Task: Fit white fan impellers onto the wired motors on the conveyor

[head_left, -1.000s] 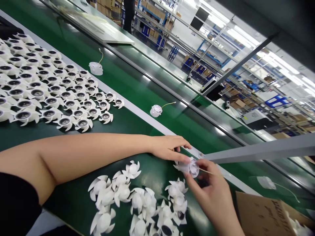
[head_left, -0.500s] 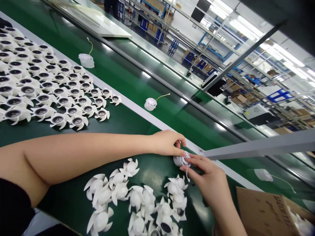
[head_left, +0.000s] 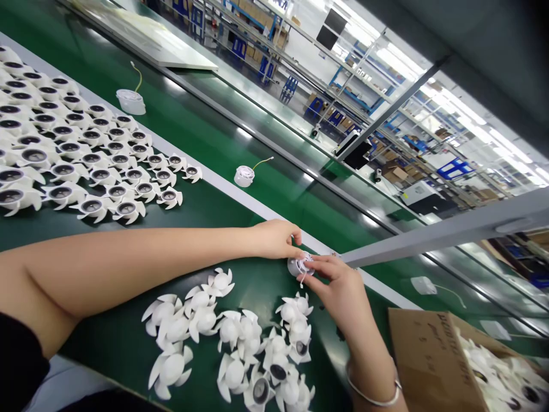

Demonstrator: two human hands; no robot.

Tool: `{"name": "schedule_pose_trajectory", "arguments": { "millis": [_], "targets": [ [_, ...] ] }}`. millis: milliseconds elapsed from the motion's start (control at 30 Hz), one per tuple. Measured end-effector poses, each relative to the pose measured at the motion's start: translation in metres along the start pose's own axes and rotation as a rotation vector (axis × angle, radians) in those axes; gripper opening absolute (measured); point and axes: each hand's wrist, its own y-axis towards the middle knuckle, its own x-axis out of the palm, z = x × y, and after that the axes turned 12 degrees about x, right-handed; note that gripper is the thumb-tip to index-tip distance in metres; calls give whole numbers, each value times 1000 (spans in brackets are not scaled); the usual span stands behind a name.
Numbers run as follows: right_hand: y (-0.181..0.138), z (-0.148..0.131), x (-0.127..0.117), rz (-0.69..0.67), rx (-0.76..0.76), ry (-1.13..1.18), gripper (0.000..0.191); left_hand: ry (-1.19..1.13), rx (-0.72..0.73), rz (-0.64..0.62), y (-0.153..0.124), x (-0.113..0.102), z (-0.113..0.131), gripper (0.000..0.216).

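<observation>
This is a factory floor, with a long green conveyor bench (head_left: 103, 366) running diagonally across the view. Nearest, a dark sleeve (head_left: 17, 366) covers the person's left upper arm, and a silver bangle (head_left: 373, 393) circles the right wrist. On the near belt, a loose heap of white plastic fan blades (head_left: 242, 343) lies below the left forearm, most with their domed sides up and a few showing dark centres.

Just beyond the heap, the left hand (head_left: 274, 240) and right hand (head_left: 338, 292) meet at a small round white housing (head_left: 300, 266). Both hands are nearly closed on it, the left pinching it from above and the right holding its side with bent fingers (head_left: 319, 262). A thin white wire (head_left: 301, 281) hangs from it. To the right, an open cardboard box (head_left: 429, 360) holds more white fan parts (head_left: 501, 372).

Farther left, rows of white fans with dark round centres (head_left: 86, 171) stand packed together up to a pale divider strip (head_left: 240, 197). Past the strip, a second green belt carries round white units with yellow wires (head_left: 244, 176). A grey metal bar (head_left: 446, 234) crosses the right side. Farthest away, tall shelving (head_left: 343, 97) holds cardboard boxes and blue crates.
</observation>
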Motion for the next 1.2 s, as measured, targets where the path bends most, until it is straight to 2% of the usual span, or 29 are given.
{"name": "schedule_pose_trajectory", "arguments": {
  "millis": [67, 133, 200, 267, 333, 367, 400, 467, 533, 600, 700, 767, 867, 1067, 1200],
  "targets": [
    [2, -1, 2, 5, -27, 6, 24, -1, -15, 19, 1, -3, -4, 41],
    [2, 2, 5, 5, -84, 6, 23, 7, 31, 59, 0, -4, -5, 38],
    [3, 7, 7, 19, -134, -31, 24, 24, 185, 89, -3, -4, -1, 29],
    [3, 15, 8, 116, -120, -99, 32, 36, 410, 74, -7, -2, 7, 19],
    [3, 22, 5, 264, -70, -177, 44, 47, 620, -17, -11, 2, 17, 11],
    [2, 25, 1, 323, -47, -208, 48, 59, 704, -95, -13, 4, 21, 19],
    [1, 28, -5, 347, -26, -230, 48, 78, 768, -182, -15, 6, 24, 31],
    [-3, 32, -17, 267, 19, -255, 41, 129, 820, -333, -18, 11, 24, 49],
    [-8, 35, -29, 88, 67, -266, 32, 186, 791, -383, -19, 15, 20, 51],
    [-11, 36, -35, -74, 89, -285, 28, 256, 756, -351, -18, 17, 13, 47],
    [-13, 37, -34, -165, 84, -338, 27, 384, 768, -311, -13, 15, 4, 35],
    [-13, 37, -29, -160, 75, -384, 29, 433, 766, -317, -9, 12, 0, 29],
    [-14, 36, -22, -117, 75, -488, 30, 387, 694, -332, -6, 7, 0, 29],
    [-22, 18, -8, -36, 145, -784, 27, 239, 292, -263, -3, -4, 6, 33],
    [-19, 15, -4, -8, 192, -801, 23, 257, 161, -149, 1, -7, 2, 34]
  ]
}}
